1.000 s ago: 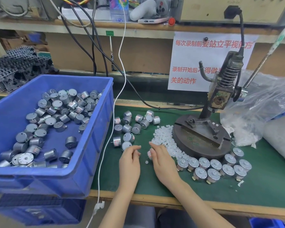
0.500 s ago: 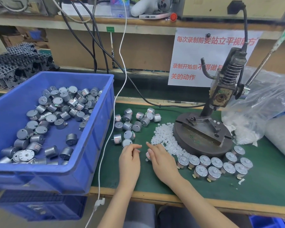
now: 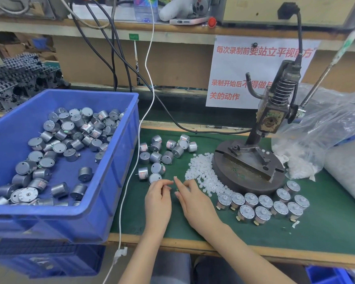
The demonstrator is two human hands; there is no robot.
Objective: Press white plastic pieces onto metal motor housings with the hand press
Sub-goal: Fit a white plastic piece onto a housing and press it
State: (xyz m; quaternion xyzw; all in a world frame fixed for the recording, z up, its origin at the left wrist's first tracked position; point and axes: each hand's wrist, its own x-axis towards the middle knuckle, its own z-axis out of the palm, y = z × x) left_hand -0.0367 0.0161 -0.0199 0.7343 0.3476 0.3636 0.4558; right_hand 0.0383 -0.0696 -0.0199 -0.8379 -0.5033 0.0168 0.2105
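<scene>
White plastic pieces [image 3: 202,173] lie in a loose heap near the middle of the green tabletop [image 3: 326,224], their right fringe touching the round base of the hand press [image 3: 250,162], which stands toward the back right. Loose metal motor housings [image 3: 162,152] are scattered just left of the heap, between it and a blue bin [image 3: 115,181] at the left edge that holds many more housings of the same kind. In front of the press base, nearer the front edge, a double row of motors topped with white pieces [image 3: 264,206] stands upright. Both hands rest on the tabletop, just short of the near end of the heap. The left hand [image 3: 158,199] has its fingers curled in toward the thumb, but whether its grip pinches anything cannot be told. The right hand [image 3: 195,199] points its forefinger forward with the other fingers bent down; what lies under them is hidden, so its grip cannot be told either. A clear plastic bag [image 3: 326,128] slumps at the right edge, and a white cable [image 3: 150,89] hangs down beside the bin.
</scene>
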